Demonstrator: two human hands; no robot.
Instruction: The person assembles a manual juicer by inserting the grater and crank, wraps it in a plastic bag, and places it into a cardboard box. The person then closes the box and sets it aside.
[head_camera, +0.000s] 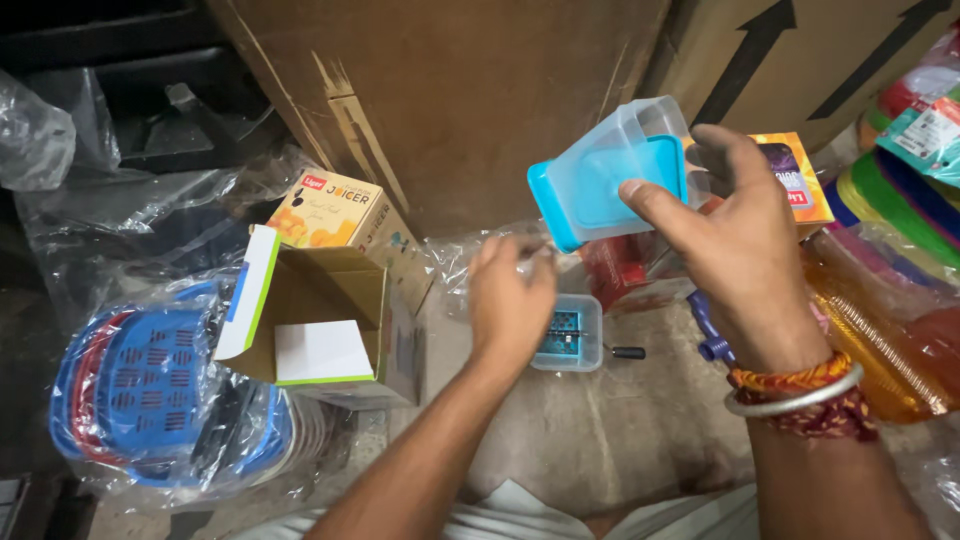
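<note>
My right hand (745, 250) holds up a clear plastic container with a blue lid (610, 175), tilted, gripped between thumb and fingers. My left hand (510, 295) reaches down with fingers curled over crinkled clear plastic wrap (470, 255), just above a small clear box with a blue grid insert (568, 335) that lies on the floor. A short black handle (627, 352) sticks out beside that box. An open cardboard carton (320, 320) with white flaps stands to the left of my left hand.
A yellow printed box (335, 215) leans behind the carton. Blue and red plastic baskets wrapped in film (150, 385) sit at left. Large brown cartons (450, 100) stand at the back. Coloured plastic goods (890, 300) and an orange box (795, 180) crowd the right.
</note>
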